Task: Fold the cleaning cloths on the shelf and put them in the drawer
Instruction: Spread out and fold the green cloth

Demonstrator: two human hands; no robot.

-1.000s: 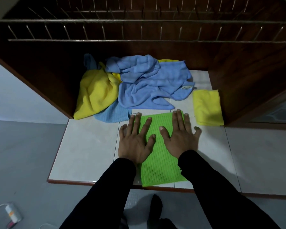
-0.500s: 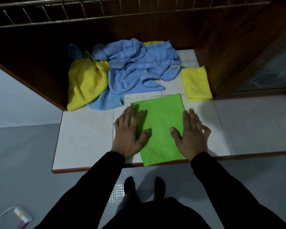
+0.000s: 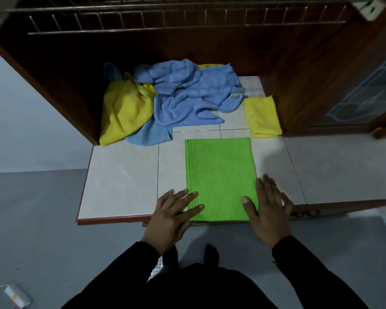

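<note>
A bright green cloth lies flat as a tall rectangle on the white tiled shelf, its near edge at the shelf's front rim. My left hand lies flat with straight fingers on the cloth's near left corner. My right hand lies flat on its near right corner, thumb on the cloth. Behind it sits a crumpled pile: a big blue cloth, a yellow cloth and a light blue cloth. A folded yellow cloth lies at the back right.
Dark wooden cabinet walls close in the shelf at the back and both sides. A wire rack hangs above. Grey floor lies to the left, with a small white device on it. No drawer shows.
Both hands have slid back along the green cloth from its middle to its near corners. The camera has pulled back and tilted, so more of the cloth shows.
</note>
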